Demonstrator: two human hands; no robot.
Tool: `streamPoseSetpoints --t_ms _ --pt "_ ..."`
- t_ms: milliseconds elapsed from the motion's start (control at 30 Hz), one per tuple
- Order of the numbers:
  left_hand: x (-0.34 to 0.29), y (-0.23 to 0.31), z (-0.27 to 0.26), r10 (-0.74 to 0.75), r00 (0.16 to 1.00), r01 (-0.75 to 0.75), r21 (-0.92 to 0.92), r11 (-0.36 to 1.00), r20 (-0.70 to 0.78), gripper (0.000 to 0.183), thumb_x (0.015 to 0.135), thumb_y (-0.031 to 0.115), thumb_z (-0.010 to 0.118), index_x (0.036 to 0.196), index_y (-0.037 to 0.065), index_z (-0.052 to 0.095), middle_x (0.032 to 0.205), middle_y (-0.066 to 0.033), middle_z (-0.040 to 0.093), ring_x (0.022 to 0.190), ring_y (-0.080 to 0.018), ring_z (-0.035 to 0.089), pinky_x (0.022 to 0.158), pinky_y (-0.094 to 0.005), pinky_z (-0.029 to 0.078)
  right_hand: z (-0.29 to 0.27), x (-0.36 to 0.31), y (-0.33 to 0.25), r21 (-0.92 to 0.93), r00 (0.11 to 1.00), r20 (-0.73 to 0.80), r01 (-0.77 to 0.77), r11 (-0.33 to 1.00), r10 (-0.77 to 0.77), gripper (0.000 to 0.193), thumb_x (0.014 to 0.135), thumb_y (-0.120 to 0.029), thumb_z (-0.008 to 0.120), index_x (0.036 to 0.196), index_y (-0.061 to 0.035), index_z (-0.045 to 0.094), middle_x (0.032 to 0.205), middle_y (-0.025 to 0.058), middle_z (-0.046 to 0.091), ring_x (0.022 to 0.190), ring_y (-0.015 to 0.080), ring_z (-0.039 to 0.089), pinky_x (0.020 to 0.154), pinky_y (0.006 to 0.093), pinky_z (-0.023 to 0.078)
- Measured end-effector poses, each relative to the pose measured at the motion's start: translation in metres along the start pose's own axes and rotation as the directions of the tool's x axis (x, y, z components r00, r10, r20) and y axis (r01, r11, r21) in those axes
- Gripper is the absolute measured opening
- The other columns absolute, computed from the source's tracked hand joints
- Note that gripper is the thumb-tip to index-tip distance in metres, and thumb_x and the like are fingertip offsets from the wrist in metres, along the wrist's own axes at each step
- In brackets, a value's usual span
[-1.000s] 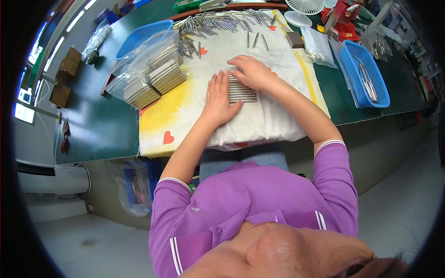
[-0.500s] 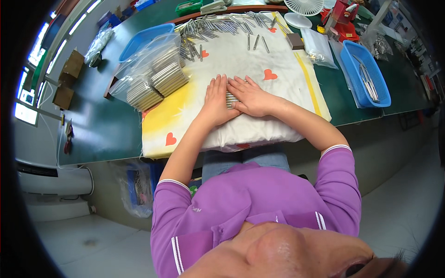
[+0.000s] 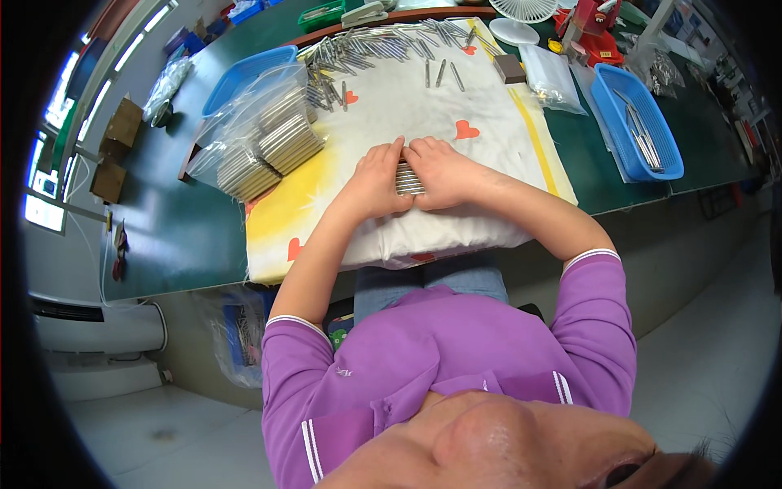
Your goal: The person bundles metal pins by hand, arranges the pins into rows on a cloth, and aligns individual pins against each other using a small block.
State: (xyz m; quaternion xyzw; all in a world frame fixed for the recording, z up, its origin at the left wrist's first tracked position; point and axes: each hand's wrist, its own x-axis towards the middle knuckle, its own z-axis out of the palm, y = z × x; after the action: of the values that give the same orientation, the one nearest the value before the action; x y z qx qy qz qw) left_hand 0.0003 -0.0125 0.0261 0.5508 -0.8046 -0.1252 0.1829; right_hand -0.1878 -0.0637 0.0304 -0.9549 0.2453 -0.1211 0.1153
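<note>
We see both bare hands at the middle of the near half of a white padded cloth [image 3: 423, 114] printed with red hearts and yellow patches. The left hand [image 3: 375, 182] covers the left end of a row of metal rods [image 3: 409, 181], and the right hand [image 3: 444, 174] covers the right end. We record the grip as narrow: fingers at the far side, thumbs at the near side, the hands nearly meeting, with the rods held between them. The rods lie side by side, running left to right; their ends are hidden under the palms. We cannot tell whether they bear on the cloth or are slightly raised.

To the left, we find a clear plastic bag [image 3: 273, 91] with bundled rods [image 3: 287, 150] at the cloth's edge, and a blue tray [image 3: 236, 68] just beyond it. On the far side, we note a scattered pile of slim metal pieces [image 3: 366, 46], with three loose pieces [image 3: 441, 73] apart to its right. Farther right are a brown block [image 3: 509, 69], a clear packet [image 3: 551, 75] and a blue basket [image 3: 669, 160] holding long metal tools [image 3: 644, 143], the basket resting on the green table [image 3: 582, 167].
</note>
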Motion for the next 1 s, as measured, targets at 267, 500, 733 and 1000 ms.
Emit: streamPoseSetpoints --t_ms 267,500,733,1000 --pt "0.001 0.009 -0.002 -0.009 1.000 0.009 0.056 0.998 0.000 0.088 0.063 0.025 0.075 0.139 -0.003 0.040 0.119 -0.0192 0.055 0.114 -0.0376 0.051 0.099 -0.0449 0.042 0.002 0.007 -0.009 -0.160 0.995 0.099 0.024 0.987 -0.009 0.048 0.074 -0.027 0.062 0.107 0.0078 0.055 0.107 0.0198 0.055 0.100 0.0335 0.051 0.087 0.0419 0.043" --pt "0.004 0.006 -0.003 -0.011 1.000 0.011 -0.007 1.000 0.007 0.067 0.061 0.019 0.074 0.120 -0.003 0.051 0.110 -0.0231 0.058 0.106 -0.0406 0.053 0.094 -0.0445 0.045 0.001 0.008 -0.011 -0.172 0.997 0.071 0.023 0.985 -0.011 0.043 0.074 -0.024 0.061 0.104 0.0063 0.057 0.104 0.0183 0.056 0.097 0.0317 0.053 0.084 0.0408 0.044" --pt "0.000 0.007 -0.002 -0.035 0.999 0.035 -0.034 0.999 0.007 0.056 0.060 0.021 0.075 0.105 -0.004 0.053 0.091 -0.0272 0.063 0.091 -0.0438 0.060 0.082 -0.0463 0.050 -0.011 0.017 -0.020 -0.196 0.971 0.237 0.009 0.981 0.038 0.044 0.072 -0.023 0.064 0.104 0.0057 0.058 0.104 0.0180 0.059 0.099 0.0319 0.056 0.082 0.0410 0.047" --pt "-0.015 0.016 -0.004 -0.014 1.000 0.014 -0.016 1.000 -0.014 0.051 0.068 0.016 0.071 0.112 -0.003 0.054 0.090 -0.0258 0.065 0.088 -0.0440 0.062 0.080 -0.0467 0.051 -0.009 0.012 -0.020 -0.080 0.967 0.250 -0.035 0.996 0.054 0.034 0.075 -0.017 0.063 0.103 0.0024 0.061 0.104 0.0186 0.064 0.099 0.0346 0.061 0.084 0.0439 0.051"
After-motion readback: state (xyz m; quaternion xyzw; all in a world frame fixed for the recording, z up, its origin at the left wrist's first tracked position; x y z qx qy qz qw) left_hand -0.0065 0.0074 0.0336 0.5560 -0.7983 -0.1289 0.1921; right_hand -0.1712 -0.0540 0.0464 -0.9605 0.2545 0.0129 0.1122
